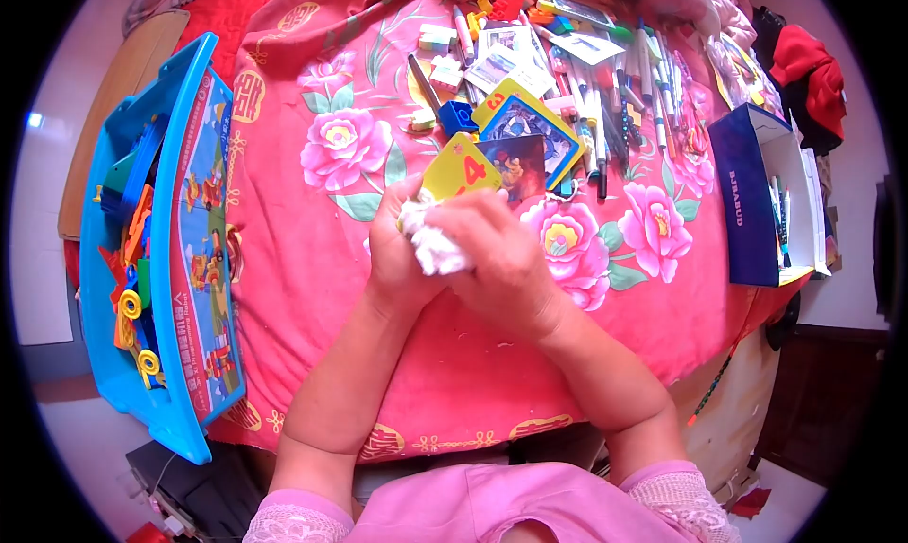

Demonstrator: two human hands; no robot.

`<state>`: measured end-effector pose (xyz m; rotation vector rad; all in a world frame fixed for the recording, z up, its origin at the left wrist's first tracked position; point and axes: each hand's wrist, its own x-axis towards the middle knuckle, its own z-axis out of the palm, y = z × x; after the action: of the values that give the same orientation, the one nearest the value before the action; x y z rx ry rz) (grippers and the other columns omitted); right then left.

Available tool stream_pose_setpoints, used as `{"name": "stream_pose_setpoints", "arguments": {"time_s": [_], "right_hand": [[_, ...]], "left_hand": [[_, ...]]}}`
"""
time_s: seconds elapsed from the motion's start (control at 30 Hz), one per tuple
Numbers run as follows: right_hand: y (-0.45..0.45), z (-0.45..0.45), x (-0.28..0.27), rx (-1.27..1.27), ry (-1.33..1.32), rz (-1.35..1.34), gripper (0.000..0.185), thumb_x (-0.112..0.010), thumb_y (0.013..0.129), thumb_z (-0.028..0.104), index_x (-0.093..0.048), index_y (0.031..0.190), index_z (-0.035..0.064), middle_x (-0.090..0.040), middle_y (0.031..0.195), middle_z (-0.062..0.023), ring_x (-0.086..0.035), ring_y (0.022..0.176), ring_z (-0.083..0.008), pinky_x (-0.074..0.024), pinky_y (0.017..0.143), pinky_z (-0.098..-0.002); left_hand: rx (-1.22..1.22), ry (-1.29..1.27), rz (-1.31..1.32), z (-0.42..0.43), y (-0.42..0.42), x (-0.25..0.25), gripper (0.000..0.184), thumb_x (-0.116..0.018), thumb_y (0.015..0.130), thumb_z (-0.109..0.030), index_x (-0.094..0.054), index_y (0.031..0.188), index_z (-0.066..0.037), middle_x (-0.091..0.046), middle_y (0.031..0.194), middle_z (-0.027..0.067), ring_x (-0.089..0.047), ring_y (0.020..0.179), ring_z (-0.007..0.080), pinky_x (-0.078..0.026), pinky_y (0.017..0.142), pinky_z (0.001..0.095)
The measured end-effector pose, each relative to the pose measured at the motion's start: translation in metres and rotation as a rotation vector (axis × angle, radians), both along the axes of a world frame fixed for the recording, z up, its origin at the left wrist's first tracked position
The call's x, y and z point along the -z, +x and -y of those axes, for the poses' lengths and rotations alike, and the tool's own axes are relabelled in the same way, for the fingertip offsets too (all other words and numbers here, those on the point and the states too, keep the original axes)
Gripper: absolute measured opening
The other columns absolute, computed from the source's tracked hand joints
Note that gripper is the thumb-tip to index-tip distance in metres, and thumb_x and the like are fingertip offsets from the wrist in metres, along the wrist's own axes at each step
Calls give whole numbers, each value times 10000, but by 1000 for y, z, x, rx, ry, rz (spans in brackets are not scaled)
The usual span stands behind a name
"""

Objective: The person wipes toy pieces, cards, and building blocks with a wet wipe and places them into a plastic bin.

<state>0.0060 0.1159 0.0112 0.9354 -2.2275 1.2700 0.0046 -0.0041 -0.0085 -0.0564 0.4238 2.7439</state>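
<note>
Near the middle of the bed cover, my two hands are brought together around a crumpled white cloth. My right hand is closed on the cloth, fingers bent over its top. My left hand is closed from the other side; a small yellowish-green bit shows at the cloth's upper edge, but what the left fingers grip is hidden. Just beyond the fingers is a yellow card with a red 4, its lower part covered by my hands. Behind it lies a yellow-edged card with a 3.
On the left stands a blue plastic bin with colourful toy parts. Pens and markers, photo cards and toy blocks are heaped at the far side. A dark blue box sits at the right edge.
</note>
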Motion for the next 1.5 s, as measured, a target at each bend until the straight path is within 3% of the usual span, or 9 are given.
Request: {"name": "stream_pose_setpoints", "arguments": {"time_s": [0.17, 0.27, 0.37, 0.63, 0.83, 0.93, 1.13, 1.23, 1.5], "right_hand": [[-27, -21, -3, 290, -20, -69, 294, -628, 678, 19, -571, 966, 37, -547, 794, -104, -576, 740, -281, -490, 599, -366], [-19, -13, -4, 174, 31, -56, 264, -622, 682, 25, -564, 939, 43, -547, 789, -99, -576, 736, -279, -491, 595, -366], [4, 1, 0, -58, 79, 3, 244, -641, 654, 53, -538, 875, 60, -536, 775, -85, -582, 701, -274, -490, 560, -364], [-28, -30, -3, 284, 97, -47, 256, -616, 690, 29, -573, 940, 66, -535, 785, -97, -582, 690, -273, -480, 551, -364], [-5, -13, -9, -14, 103, 36, 243, -618, 671, 36, -572, 907, 68, -542, 792, -94, -588, 702, -272, -482, 561, -364], [-28, -35, -1, 252, 1, 12, 277, -636, 666, 4, -582, 934, 51, -556, 825, -117, -580, 745, -299, -483, 600, -360], [-27, -46, -9, 162, -839, 759, 146, -608, 844, 108, -591, 968, 32, -599, 820, -7, -565, 656, -68, -446, 530, -190], [-24, -54, -8, -28, -881, 1010, 177, -637, 833, 154, -610, 969, 43, -618, 835, -6, -559, 675, -44, -444, 563, -183], [-20, -52, -10, -148, -857, 934, 217, -656, 818, 141, -593, 1000, 39, -630, 877, -46, -590, 729, -88, -478, 605, -210]], "left_hand": [[7, 9, -96, -6, 5, -6, 399, -319, 916, -253, -492, 1179, -10, -565, 1126, 127, -544, 1050, 247, -421, 927, 394], [8, 172, -100, -3, 1, 9, 441, -316, 907, -280, -463, 1208, 7, -549, 1147, 150, -533, 1069, 266, -403, 949, 423], [7, -93, -4, 7, -2, -4, 499, -282, 891, -309, -429, 1231, 25, -527, 1176, 163, -515, 1082, 276, -379, 964, 397], [-53, -32, 1, 0, 1, -9, 466, -297, 907, -285, -449, 1226, 19, -526, 1191, 155, -512, 1103, 265, -385, 969, 397], [0, -31, -101, 3, 0, -12, 581, -437, 837, -228, -281, 1351, -7, -397, 1328, 149, -424, 1202, 281, -343, 1005, 434], [47, 50, -73, 5, -1, -18, 590, -409, 828, -177, -242, 1365, 3, -391, 1315, 185, -372, 1243, 301, -328, 1015, 467], [-27, 90, -55, 17, -5, -23, 606, -396, 817, -188, -232, 1367, 4, -342, 1347, 221, -313, 1262, 392, -181, 1043, 598], [-11, 64, -99, 21, -7, -21, 592, -379, 817, -165, -231, 1364, 7, -335, 1347, 238, -329, 1251, 399, -230, 1043, 560], [-58, -12, -52, 23, -7, -21, 573, -376, 811, -131, -246, 1347, 29, -364, 1319, 259, -366, 1223, 411, -290, 1037, 501]]}}
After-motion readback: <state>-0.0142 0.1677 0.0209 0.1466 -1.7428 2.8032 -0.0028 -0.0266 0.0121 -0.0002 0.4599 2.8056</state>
